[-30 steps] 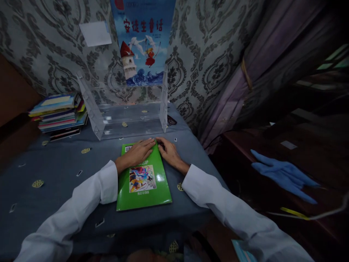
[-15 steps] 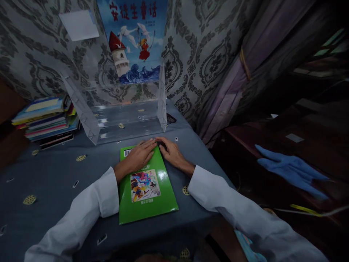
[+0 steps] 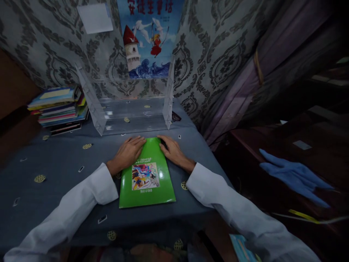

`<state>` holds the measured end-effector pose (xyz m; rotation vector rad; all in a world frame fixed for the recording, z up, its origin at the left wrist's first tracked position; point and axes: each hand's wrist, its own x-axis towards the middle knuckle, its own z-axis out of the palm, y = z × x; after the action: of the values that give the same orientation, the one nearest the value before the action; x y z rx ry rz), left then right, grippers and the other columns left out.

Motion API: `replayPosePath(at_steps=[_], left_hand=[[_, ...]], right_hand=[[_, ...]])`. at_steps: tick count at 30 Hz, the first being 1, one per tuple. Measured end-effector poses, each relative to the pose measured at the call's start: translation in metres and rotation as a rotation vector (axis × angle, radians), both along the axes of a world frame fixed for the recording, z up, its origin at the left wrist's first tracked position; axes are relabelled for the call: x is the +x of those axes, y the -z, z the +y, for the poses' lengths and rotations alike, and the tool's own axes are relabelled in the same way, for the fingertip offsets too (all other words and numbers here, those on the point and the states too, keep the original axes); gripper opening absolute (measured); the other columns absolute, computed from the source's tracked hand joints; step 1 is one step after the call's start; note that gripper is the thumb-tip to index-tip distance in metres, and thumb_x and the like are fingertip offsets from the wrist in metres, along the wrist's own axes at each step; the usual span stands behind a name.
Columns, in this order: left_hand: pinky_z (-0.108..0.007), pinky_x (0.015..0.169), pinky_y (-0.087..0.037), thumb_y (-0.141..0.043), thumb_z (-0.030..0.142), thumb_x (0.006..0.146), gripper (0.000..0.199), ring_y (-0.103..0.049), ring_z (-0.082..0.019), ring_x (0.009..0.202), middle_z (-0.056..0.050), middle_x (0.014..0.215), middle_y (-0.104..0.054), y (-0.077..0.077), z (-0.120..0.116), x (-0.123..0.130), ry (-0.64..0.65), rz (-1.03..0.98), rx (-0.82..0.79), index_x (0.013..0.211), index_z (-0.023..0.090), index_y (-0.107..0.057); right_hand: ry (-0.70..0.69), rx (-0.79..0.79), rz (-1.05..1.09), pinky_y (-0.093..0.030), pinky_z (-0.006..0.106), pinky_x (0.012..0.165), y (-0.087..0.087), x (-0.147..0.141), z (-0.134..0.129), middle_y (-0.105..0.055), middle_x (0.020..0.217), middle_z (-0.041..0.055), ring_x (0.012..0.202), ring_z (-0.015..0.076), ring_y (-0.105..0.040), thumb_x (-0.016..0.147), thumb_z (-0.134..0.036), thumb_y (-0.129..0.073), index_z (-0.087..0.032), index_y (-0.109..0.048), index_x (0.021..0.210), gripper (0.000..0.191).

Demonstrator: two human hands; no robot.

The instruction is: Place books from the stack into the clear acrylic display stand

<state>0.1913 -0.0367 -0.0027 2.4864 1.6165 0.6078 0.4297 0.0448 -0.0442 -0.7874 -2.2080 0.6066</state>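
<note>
Left grip (image 3: 129, 153): released and spread, its fingers lying over the far-left part of the cover, towards 11 o'clock; we clench nothing with it.
Right grip (image 3: 173, 151): bent loosely at the far-right corner, towards 1 o'clock, fingertips near the edge; we cannot tell whether it pinches the cover.
Green paperback (image 3: 147, 198): shut and flat on the cloth-covered surface (image 3: 60, 160), between our wrists, with its lettering upside down to us.
Step at the paperback: we judge that we are steadying or squaring it from its far end.
Next move at the paperback: lifting or turning it would, we think, call for fingers under an edge; sliding it would need only light, even pressure.
Clear stand (image 3: 94, 103): one, at 12 o'clock beyond the paperback.
Blue picture book (image 3: 148, 51): one, upright at the stand.
White card (image 3: 95, 20): one, high at 11 o'clock.
Book stack (image 3: 58, 111): one, at 10 o'clock; we cannot count its volumes surely.
Glasses (image 3: 176, 116): one pair, at 1 o'clock, partly behind the stand.
Blue glove (image 3: 294, 174): one that we can make out, at 3 o'clock on the dark red surface (image 3: 245, 145).
Count under our grips: two grips, one paperback.
</note>
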Motion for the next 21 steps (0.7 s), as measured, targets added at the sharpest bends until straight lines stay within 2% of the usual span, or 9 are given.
replayPosePath(at_steps=[3,7,17,21], left_hand=[[-0.050,0.115,-0.039,-0.034,0.028,0.101,0.042,-0.054,-0.026,0.134,-0.010,0.141,-0.062,-0.004,-0.016,-0.016,-0.092,0.097,0.042,0.131,0.019,-0.061],[-0.050,0.111,-0.045,-0.034,0.027,0.100,0.043,-0.057,-0.028,0.131,-0.012,0.137,-0.064,0.003,-0.023,-0.028,-0.167,0.127,0.096,0.128,0.015,-0.064],[-0.046,0.113,-0.045,-0.035,0.030,0.100,0.043,-0.057,-0.025,0.132,-0.009,0.137,-0.064,0.015,-0.021,-0.030,-0.195,0.004,0.099,0.130,0.017,-0.062],[-0.047,0.114,-0.044,-0.035,0.030,0.100,0.043,-0.055,-0.025,0.133,-0.010,0.138,-0.063,0.018,-0.021,-0.031,-0.189,-0.024,0.104,0.130,0.015,-0.062]], right_hand=[[-0.009,0.011,-0.005,-0.047,0.049,0.107,0.000,0.000,0.000,-0.066,0.130,0.0118,0.122,0.0270,-0.060,0.095,-0.025,-0.045,-0.020,-0.058,0.132,0.039],[-0.006,0.013,0.001,-0.047,0.048,0.107,0.001,0.001,0.001,-0.066,0.130,0.0125,0.122,0.0270,-0.060,0.095,-0.025,-0.046,-0.019,-0.058,0.131,0.039],[-0.020,0.023,0.003,-0.047,0.049,0.106,0.006,0.002,0.006,-0.066,0.129,0.0123,0.121,0.0269,-0.061,0.094,-0.024,-0.047,-0.020,-0.060,0.131,0.039],[-0.006,0.056,-0.067,-0.045,0.052,0.108,0.000,0.002,0.003,-0.067,0.131,0.0131,0.124,0.0290,-0.059,0.094,-0.022,-0.046,-0.019,-0.062,0.130,0.039]])
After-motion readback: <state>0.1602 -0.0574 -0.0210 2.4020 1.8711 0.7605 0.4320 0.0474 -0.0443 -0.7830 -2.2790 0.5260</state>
